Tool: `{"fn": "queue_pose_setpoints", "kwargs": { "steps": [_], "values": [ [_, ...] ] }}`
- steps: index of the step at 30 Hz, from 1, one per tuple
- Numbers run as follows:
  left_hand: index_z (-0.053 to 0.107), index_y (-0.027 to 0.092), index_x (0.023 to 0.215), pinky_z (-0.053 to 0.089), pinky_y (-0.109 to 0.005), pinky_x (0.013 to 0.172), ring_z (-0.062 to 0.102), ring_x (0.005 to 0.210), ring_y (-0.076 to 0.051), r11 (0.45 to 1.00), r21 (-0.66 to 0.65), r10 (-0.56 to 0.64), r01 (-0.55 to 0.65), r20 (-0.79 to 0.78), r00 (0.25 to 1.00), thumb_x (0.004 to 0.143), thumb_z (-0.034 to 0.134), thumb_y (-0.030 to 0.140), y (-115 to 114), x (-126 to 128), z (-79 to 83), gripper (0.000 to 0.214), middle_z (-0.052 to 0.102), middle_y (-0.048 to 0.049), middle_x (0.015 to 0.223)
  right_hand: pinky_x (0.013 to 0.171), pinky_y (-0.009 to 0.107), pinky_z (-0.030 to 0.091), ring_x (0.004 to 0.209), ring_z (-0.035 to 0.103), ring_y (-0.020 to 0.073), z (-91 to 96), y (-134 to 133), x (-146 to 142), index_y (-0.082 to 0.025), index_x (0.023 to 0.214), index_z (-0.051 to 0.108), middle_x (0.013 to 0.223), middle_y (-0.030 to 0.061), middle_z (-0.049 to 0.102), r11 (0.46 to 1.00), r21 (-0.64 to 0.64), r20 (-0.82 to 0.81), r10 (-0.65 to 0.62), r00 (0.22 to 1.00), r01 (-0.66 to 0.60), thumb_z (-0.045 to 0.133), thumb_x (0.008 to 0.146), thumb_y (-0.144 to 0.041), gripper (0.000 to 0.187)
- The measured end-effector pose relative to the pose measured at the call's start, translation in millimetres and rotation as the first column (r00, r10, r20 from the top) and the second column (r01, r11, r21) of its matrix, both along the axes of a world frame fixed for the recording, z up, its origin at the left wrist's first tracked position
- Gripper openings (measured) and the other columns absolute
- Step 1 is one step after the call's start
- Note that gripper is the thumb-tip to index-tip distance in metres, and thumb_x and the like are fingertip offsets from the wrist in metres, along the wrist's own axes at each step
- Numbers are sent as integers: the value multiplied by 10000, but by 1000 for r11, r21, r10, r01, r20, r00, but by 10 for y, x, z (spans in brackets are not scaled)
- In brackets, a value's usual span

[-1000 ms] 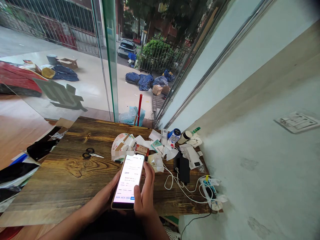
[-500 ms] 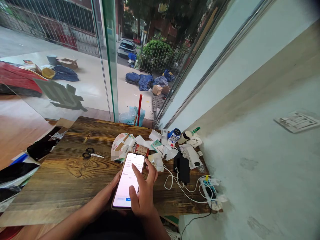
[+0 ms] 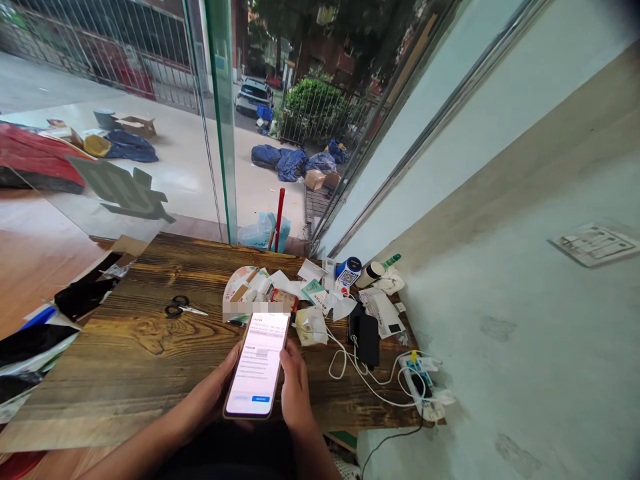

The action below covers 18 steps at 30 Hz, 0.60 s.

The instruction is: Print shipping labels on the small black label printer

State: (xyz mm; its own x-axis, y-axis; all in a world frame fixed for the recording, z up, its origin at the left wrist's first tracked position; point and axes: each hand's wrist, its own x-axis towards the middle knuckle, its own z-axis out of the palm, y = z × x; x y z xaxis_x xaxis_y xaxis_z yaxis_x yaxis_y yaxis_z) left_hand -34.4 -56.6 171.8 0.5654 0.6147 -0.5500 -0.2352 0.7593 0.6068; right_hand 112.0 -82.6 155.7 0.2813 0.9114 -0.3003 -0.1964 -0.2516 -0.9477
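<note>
The left hand [image 3: 219, 381] and right hand [image 3: 297, 390] gripped a lit smartphone [image 3: 256, 367] between them, fingers [image 3: 295, 357] closed along its sides, above the near part of a wooden desk [image 3: 145, 373], where black-handled scissors [image 3: 179, 309] lay left of the phone.

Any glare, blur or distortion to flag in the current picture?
Head view: the phone has a bright screen, its small text illegible; head view: a pixelated patch crosses the phone's top; head view: the wall panel looks stretched and soft; head view: the scissors look fairly crisp.
</note>
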Motion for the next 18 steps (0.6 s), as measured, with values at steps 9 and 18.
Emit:
{"fn": "queue_pose_setpoints", "kwargs": {
  "steps": [9, 18],
  "values": [
    [222, 249, 1522, 554, -314, 512, 688, 868, -315, 999, 32, -40, 40, 6, 999, 817, 547, 656, 18, -27, 72, 877, 678, -142, 1185, 974, 447, 459, 1128, 582, 293, -98, -143, 159, -208, 1198, 615, 1157, 76, 682, 965, 105, -92, 249, 964, -239, 608, 645, -281, 557],
    [356, 231, 1448, 561, -305, 518, 679, 882, -314, 999, 31, -35, 35, -4, 999, 689, 607, 770, 32, -14, 168, 965, 691, -130, 1134, 962, 465, 478, 1108, 598, 307, 44, -144, 181, -226, 1292, 520, 1221, 94, 640, 890, 235, 12, 399, 917, -390, 660, 670, -339, 647]
  ]
}}
